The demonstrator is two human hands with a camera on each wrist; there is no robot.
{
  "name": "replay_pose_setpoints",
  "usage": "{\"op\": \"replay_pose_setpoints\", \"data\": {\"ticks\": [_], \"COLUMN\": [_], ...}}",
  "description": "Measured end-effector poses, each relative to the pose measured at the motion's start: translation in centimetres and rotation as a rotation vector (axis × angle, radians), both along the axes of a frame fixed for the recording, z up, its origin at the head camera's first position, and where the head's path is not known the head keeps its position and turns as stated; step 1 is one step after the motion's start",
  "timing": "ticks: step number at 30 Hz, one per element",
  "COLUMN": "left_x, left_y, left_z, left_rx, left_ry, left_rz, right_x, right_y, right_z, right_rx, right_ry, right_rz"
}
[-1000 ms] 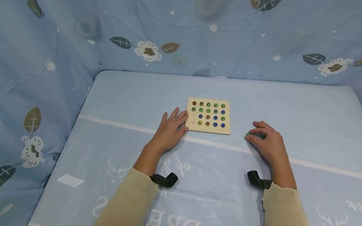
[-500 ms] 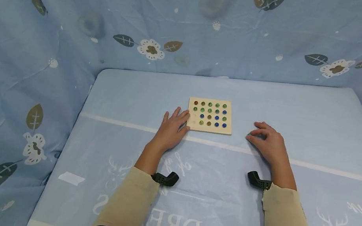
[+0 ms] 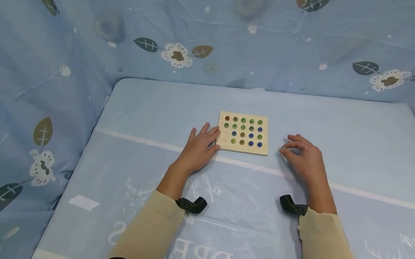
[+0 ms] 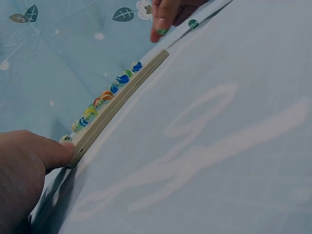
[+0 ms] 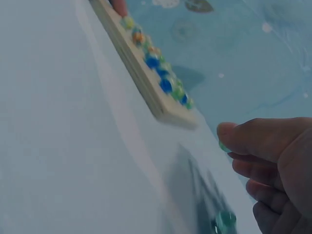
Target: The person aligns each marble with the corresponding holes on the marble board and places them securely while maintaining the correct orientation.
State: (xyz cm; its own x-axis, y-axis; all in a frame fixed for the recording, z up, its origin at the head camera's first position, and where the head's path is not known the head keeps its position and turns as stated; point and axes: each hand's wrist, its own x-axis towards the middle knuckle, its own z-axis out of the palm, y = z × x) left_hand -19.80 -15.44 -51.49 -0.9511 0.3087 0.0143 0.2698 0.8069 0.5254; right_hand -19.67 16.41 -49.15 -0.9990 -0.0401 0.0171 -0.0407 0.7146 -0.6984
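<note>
A square wooden board [image 3: 243, 149] set with rows of glass marbles lies on the cloth, with two vacant hollows at its left side. Spread over the board's left edge is my left hand [image 3: 199, 149], fingers straight, its thumb touching the near left corner. To the right of the board, my right hand [image 3: 304, 158] pinches a green marble [image 5: 224, 146] between thumb and forefinger, above the cloth. A second green marble [image 4: 193, 24] lies on the cloth near the right hand. In the right wrist view, that loose marble [image 5: 225, 222] shows below the curled fingers.
A pale blue printed cloth [image 3: 254, 192] covers the table, and a blue patterned curtain [image 3: 224, 27] hangs behind and to the left. One white patch [image 3: 84, 203] lies at the left. Dark camera mounts [image 3: 293, 205] sit at both wrists.
My right hand has lifted slightly and shifted left toward the board with the green marble pinched. The left hand stays on the board's edge; the head view has shifted a little.
</note>
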Motion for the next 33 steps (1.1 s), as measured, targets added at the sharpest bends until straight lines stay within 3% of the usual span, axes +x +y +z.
{"op": "replay_pose_setpoints", "data": {"ticks": [6, 15, 22, 33], "left_x": [0.0, 0.1, 0.1, 0.2], "left_y": [-0.1, 0.0, 0.0, -0.2], "left_z": [0.1, 0.5, 0.7, 0.4], "left_rx": [0.000, -0.022, -0.035, -0.022], "left_ry": [0.001, -0.024, -0.005, 0.018], "left_rz": [0.001, 0.001, -0.020, -0.028], "right_x": [-0.9, -2.3, -3.2, -3.7], "right_y": [-4.0, -9.9, -13.0, -14.8], "right_z": [0.7, 0.7, 0.6, 0.3], "right_rx": [-0.043, -0.001, 0.098, 0.229], "right_ry": [0.059, 0.218, 0.230, 0.210], "right_rz": [0.069, 0.211, 0.289, 0.278]}}
